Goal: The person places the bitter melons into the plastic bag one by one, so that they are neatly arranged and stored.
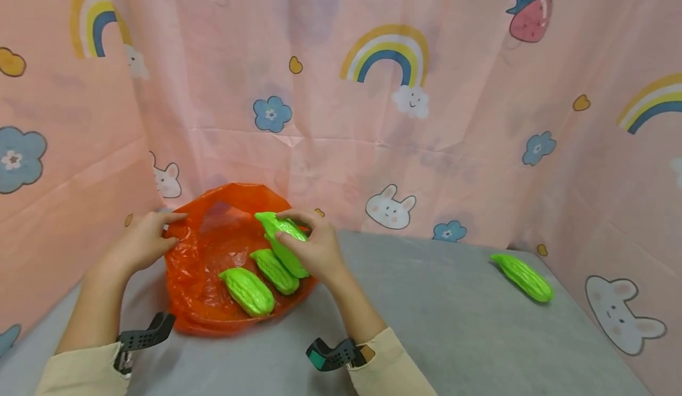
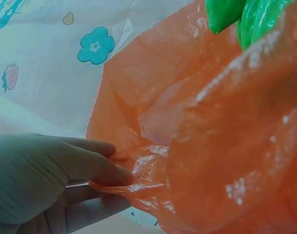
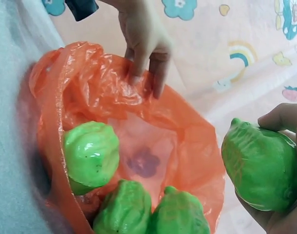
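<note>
An orange plastic bag (image 1: 183, 277) stands with its mouth spread wide. My left hand (image 1: 140, 243) pinches its rim on the left side, thumb and fingers across the film (image 2: 153, 187). Above the bag's right side, my right hand (image 1: 318, 243) grips a bright green, bumpy bitter melon (image 3: 258, 168), thumb on one side and fingers on the other. Three more lie inside the bag: one bitter melon (image 1: 247, 292) towards the front left, another bitter melon (image 1: 275, 273) beside it, and a third (image 3: 180, 214) partly hidden below the held one in the head view.
Another bitter melon (image 1: 523, 277) lies at the far right of the grey table (image 1: 426, 325). A pink printed curtain (image 1: 330, 165) rises close behind the bag and along both sides. Each wrist wears a black strap (image 1: 335, 354).
</note>
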Demonstrator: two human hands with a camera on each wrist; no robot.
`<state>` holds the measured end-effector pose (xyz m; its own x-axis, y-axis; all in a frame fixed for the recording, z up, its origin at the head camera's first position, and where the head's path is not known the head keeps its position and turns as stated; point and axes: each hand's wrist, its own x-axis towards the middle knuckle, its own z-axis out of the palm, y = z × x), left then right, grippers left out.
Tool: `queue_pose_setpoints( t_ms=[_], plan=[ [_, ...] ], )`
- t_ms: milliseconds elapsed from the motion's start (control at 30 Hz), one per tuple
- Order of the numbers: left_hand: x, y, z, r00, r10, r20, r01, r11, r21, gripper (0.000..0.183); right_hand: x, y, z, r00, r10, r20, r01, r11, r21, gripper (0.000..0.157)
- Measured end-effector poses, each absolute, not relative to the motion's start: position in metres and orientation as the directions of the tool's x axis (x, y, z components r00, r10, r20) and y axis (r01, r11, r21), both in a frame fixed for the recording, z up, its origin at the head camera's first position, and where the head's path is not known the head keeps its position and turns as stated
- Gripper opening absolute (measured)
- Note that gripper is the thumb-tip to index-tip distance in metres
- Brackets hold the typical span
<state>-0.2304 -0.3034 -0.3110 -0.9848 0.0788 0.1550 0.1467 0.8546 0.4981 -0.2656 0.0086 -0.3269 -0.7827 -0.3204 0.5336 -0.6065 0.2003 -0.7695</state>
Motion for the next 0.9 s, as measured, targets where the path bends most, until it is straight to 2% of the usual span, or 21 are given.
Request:
queue_pose_setpoints(
  t_ms=[300, 633, 900],
  plan=[
    [-0.231, -0.302, -0.311, -0.987, 0.067, 0.148, 0.132, 0.861, 0.492, 0.048, -0.263, -0.005, -0.337, -0.787, -0.322, 0.526, -0.601, 0.207, -0.772, 0.026],
    [-0.231, -0.299, -0.311, -0.987, 0.074, 0.14, 0.135, 0.855, 0.501, 0.047, -0.258, -0.019, -0.352, -0.805, -0.395, 0.442, -0.581, 0.38, -0.72, 0.025],
    [-0.231, -0.299, -0.31, -0.988, 0.071, 0.139, 0.132, 0.856, 0.499, 0.047, -0.258, -0.024, -0.361, -0.775, -0.411, 0.48, -0.632, 0.509, -0.585, 0.027]
  ],
)
